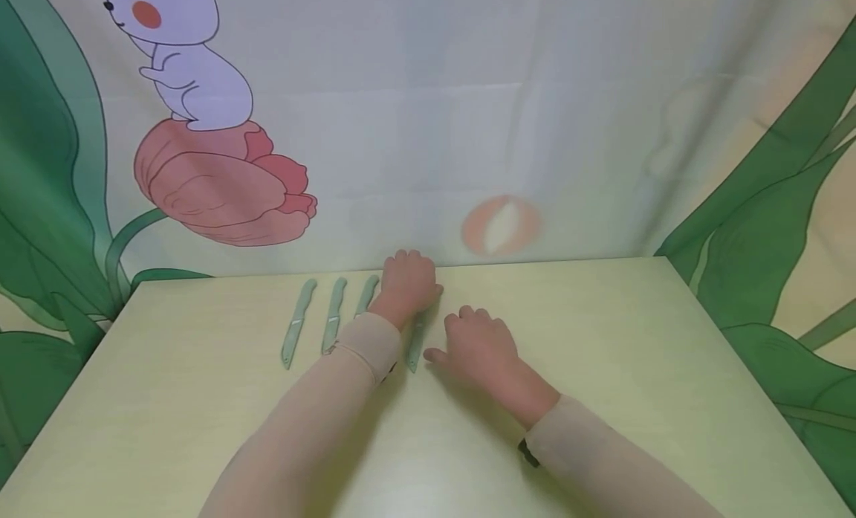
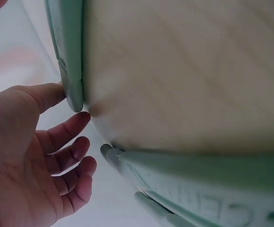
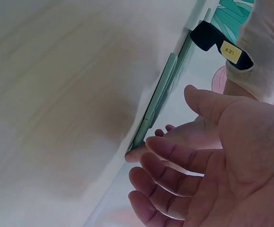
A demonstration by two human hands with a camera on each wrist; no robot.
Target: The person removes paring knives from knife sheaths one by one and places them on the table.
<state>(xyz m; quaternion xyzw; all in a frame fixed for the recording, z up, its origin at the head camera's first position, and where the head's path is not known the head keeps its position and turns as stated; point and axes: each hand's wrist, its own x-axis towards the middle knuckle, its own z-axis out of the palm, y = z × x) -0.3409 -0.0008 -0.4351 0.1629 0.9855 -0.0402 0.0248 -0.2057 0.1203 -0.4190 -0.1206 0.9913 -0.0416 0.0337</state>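
Four-finger side up at the table's far edge, my left hand (image 1: 406,284) touches the handle end of a green knife (image 1: 416,345) with its thumb. In the left wrist view the index fingertip (image 2: 84,118) lies just by that handle end, and the other fingers are loosely bent. My right hand (image 1: 480,347) hovers to the right of this knife, fingers relaxed and holding nothing. Left of it lie more green knives in a row: one (image 1: 298,325) outermost, another (image 1: 334,316), and a third (image 1: 368,293) partly hidden by my left arm.
The knives lie on a pale wood-grain table (image 1: 167,399). Behind it hangs a printed cloth (image 1: 374,146) with a cartoon animal, a flower and leaves. A black band with a yellow label (image 3: 231,52) sits at my left cuff.
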